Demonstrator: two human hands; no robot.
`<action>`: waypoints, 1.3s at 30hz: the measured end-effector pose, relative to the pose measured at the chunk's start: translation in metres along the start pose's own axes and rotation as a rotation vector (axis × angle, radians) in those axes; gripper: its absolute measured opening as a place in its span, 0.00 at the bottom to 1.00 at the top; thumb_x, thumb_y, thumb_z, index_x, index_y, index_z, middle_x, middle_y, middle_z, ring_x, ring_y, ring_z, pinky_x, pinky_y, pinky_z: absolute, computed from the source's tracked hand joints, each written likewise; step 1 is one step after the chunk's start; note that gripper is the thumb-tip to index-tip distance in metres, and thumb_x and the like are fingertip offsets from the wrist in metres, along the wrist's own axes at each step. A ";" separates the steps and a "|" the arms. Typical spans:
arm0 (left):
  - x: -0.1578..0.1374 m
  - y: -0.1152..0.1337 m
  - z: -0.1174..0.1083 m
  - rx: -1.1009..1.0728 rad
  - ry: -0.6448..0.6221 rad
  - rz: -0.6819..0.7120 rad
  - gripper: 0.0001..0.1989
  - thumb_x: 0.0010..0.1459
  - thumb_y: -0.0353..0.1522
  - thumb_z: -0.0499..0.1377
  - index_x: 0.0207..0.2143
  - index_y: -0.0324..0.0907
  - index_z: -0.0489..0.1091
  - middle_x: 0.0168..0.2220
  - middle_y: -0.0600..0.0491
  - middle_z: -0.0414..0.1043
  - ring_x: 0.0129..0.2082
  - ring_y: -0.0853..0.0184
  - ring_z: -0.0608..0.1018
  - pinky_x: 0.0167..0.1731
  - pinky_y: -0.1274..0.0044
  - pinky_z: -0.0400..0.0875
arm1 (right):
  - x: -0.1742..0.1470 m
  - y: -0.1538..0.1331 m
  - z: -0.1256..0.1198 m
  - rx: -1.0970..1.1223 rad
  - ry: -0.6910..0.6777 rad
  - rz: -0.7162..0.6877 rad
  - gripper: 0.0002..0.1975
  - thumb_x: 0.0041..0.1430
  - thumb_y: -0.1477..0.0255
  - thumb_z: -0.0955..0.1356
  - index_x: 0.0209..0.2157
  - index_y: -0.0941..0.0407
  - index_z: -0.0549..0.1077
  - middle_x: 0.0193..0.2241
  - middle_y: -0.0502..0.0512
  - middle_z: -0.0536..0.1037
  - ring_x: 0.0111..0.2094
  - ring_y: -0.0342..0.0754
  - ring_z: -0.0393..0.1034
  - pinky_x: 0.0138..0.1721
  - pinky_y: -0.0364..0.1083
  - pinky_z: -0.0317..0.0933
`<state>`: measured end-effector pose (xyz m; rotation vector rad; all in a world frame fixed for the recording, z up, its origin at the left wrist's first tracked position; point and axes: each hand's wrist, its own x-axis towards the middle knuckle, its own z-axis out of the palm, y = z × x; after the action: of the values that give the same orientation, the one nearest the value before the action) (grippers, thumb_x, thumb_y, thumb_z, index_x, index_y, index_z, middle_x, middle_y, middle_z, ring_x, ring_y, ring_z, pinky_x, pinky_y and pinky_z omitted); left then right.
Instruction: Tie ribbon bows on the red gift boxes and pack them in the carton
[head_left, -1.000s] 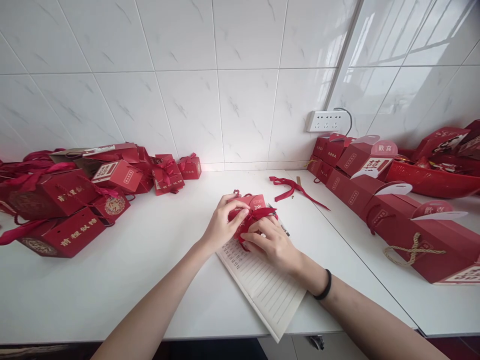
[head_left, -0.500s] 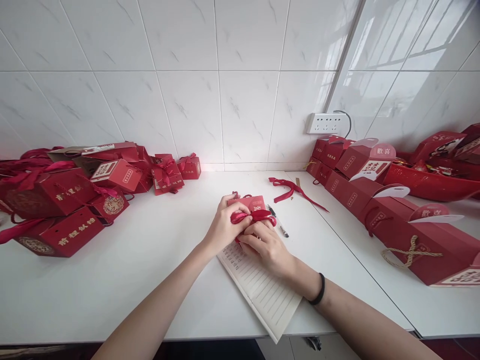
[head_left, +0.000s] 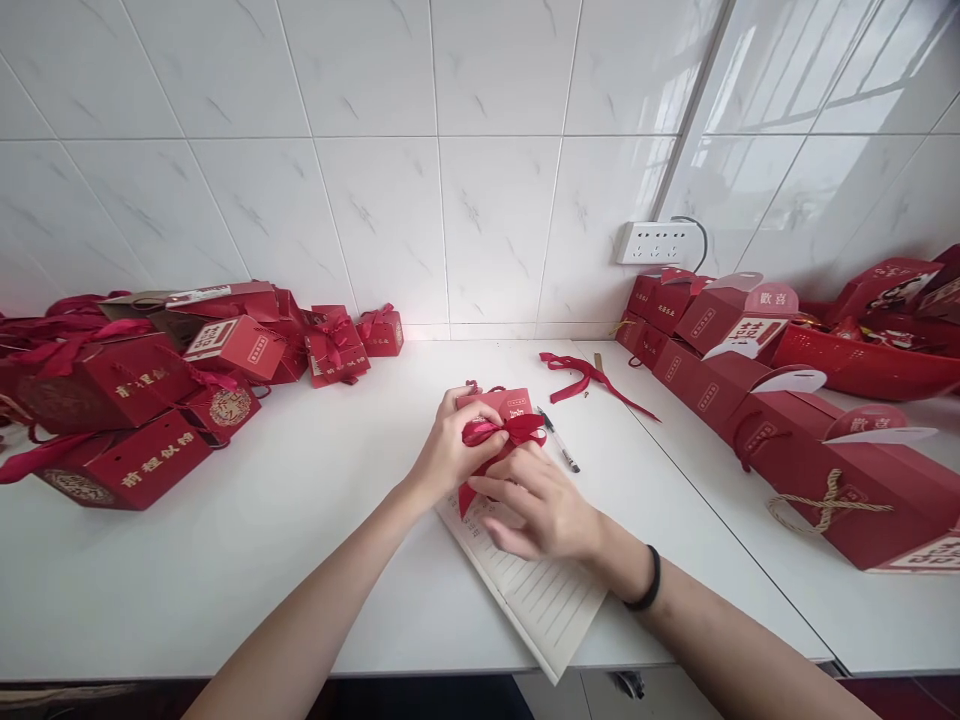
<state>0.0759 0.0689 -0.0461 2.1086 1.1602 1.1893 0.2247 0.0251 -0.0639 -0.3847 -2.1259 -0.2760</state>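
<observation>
A small red gift box (head_left: 514, 402) with white printed characters sits at the far end of a lined notebook (head_left: 536, 615). Around it is a dark red satin ribbon (head_left: 523, 428) looped into a bow. My left hand (head_left: 439, 455) pinches the bow's middle and left loop between thumb and fingers. Just in front of the box, my right hand (head_left: 546, 500) has its thumb and fingers apart, the fingers bent beside a hanging ribbon tail (head_left: 465, 498). Whether its hidden fingertips touch the ribbon, I cannot tell. Handwriting on the notebook is partly covered by my hands.
A pen (head_left: 562, 450) lies right of the box, with loose ribbon (head_left: 574, 378) behind it. Ribboned red boxes (head_left: 127, 375) are stacked at left. Rows of larger red boxes (head_left: 780, 415) and a red bowl (head_left: 877, 360) stand at right. A power strip (head_left: 660, 243) rests against the tiled wall.
My right hand has come away from the bow, towards me, and its thumb has spread from the fingers. A ribbon tail now shows below the box. My left hand keeps its pinch.
</observation>
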 end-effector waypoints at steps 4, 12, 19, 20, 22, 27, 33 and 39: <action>-0.001 0.000 -0.001 -0.020 -0.034 0.006 0.05 0.52 0.34 0.60 0.32 0.45 0.70 0.45 0.50 0.58 0.59 0.60 0.58 0.55 0.69 0.61 | 0.002 0.013 -0.020 -0.059 0.306 0.214 0.08 0.61 0.72 0.64 0.42 0.58 0.64 0.33 0.58 0.66 0.33 0.50 0.61 0.31 0.48 0.60; -0.002 -0.001 0.000 0.007 -0.041 0.023 0.03 0.52 0.32 0.59 0.32 0.46 0.71 0.46 0.50 0.57 0.60 0.61 0.56 0.56 0.69 0.60 | 0.003 0.032 -0.019 0.413 0.270 0.862 0.13 0.57 0.61 0.66 0.28 0.56 0.69 0.28 0.53 0.70 0.31 0.48 0.63 0.31 0.46 0.60; -0.002 0.002 0.000 0.022 -0.050 0.004 0.03 0.52 0.32 0.60 0.31 0.46 0.71 0.46 0.50 0.56 0.60 0.61 0.56 0.55 0.69 0.60 | 0.000 0.036 -0.011 0.923 0.412 1.238 0.20 0.45 0.56 0.73 0.26 0.60 0.70 0.25 0.53 0.71 0.29 0.45 0.65 0.33 0.44 0.62; -0.002 0.002 0.000 0.021 -0.051 0.005 0.02 0.52 0.32 0.60 0.31 0.45 0.71 0.46 0.50 0.56 0.60 0.60 0.56 0.55 0.69 0.61 | 0.000 0.036 -0.010 0.947 0.432 1.257 0.21 0.43 0.56 0.74 0.25 0.60 0.70 0.25 0.53 0.71 0.29 0.45 0.65 0.32 0.43 0.62; -0.002 0.002 0.000 0.018 -0.054 0.009 0.03 0.52 0.32 0.59 0.31 0.45 0.71 0.46 0.50 0.57 0.59 0.60 0.56 0.54 0.69 0.62 | 0.001 0.036 -0.009 0.955 0.460 1.284 0.22 0.42 0.56 0.75 0.25 0.60 0.70 0.25 0.53 0.71 0.28 0.44 0.65 0.29 0.42 0.63; -0.001 0.000 -0.001 0.026 -0.051 0.018 0.03 0.52 0.32 0.59 0.31 0.45 0.71 0.46 0.50 0.57 0.59 0.59 0.57 0.54 0.68 0.61 | 0.000 0.036 -0.009 0.931 0.485 1.281 0.23 0.43 0.53 0.73 0.26 0.60 0.68 0.28 0.55 0.72 0.30 0.46 0.66 0.27 0.41 0.62; 0.000 -0.001 0.000 0.018 -0.049 0.004 0.03 0.53 0.33 0.59 0.30 0.45 0.71 0.46 0.50 0.57 0.59 0.60 0.56 0.55 0.69 0.59 | 0.000 0.035 -0.008 0.962 0.545 1.320 0.25 0.40 0.52 0.74 0.24 0.58 0.66 0.25 0.53 0.70 0.28 0.46 0.65 0.25 0.41 0.62; -0.001 -0.001 -0.001 -0.010 -0.057 0.007 0.05 0.55 0.36 0.57 0.30 0.45 0.71 0.45 0.50 0.60 0.60 0.61 0.56 0.55 0.70 0.59 | -0.001 0.037 -0.008 1.082 0.578 1.362 0.24 0.39 0.54 0.75 0.25 0.58 0.65 0.22 0.50 0.68 0.23 0.42 0.62 0.22 0.39 0.60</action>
<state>0.0743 0.0689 -0.0463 2.1266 1.1202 1.1279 0.2452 0.0565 -0.0587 -0.8221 -0.8471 1.3026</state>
